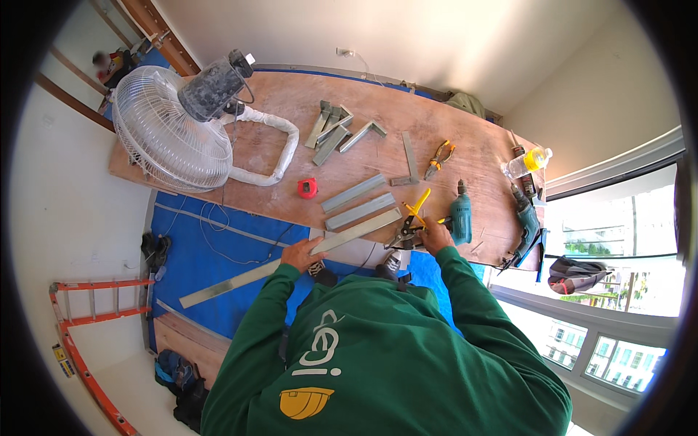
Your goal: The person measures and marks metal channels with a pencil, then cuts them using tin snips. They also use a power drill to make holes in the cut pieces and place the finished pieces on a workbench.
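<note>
On the plywood bench (465, 138), a clear plastic bottle (528, 161) lies on its side near the far right edge, holding yellow liquid. Your left hand (302, 254) is closed over a long grey metal strip (291, 259), pinning it where it crosses the bench's near edge and juts out over the blue tarp (196, 254). Your right hand (436, 236) is wrapped around the yellow-handled snips (411, 221), whose blades meet the strip's right end. Just beside that hand lies a teal drill (461, 214); two more grey strips (360, 202) lie just beyond.
</note>
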`<control>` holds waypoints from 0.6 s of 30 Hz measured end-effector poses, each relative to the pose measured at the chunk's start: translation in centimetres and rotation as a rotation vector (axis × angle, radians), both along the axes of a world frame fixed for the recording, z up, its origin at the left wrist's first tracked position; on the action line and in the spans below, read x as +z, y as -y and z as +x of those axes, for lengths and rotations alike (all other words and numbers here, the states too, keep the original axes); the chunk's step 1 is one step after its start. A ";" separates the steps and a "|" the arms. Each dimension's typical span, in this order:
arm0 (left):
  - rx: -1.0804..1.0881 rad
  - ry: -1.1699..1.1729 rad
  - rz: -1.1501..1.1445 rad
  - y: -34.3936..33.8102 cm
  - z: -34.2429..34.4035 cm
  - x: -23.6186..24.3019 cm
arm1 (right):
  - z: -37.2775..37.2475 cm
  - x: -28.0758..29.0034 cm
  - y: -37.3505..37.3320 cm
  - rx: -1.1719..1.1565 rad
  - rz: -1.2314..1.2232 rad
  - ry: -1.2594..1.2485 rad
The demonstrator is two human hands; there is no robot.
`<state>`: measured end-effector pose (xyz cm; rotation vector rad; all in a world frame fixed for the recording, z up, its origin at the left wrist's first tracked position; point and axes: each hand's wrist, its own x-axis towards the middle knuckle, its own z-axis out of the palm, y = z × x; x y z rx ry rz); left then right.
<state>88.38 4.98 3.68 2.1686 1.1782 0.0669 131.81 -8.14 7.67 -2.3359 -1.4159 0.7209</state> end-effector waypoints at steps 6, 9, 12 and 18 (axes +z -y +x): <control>-0.013 0.035 -0.006 -0.5 0.5 -0.2 | 0.1 -2.3 -1.1 -0.398 0.277 -0.370; 0.034 -0.018 -0.031 -0.2 0.2 -0.4 | -2.4 1.1 -2.6 -0.528 0.349 -0.864; 0.039 -0.033 -0.053 -0.3 0.3 -0.7 | -3.2 1.8 -3.1 -0.425 0.395 -0.793; 0.041 0.049 -0.009 -0.4 0.1 -2.1 | -3.0 -0.4 -3.8 -0.298 0.303 -0.724</control>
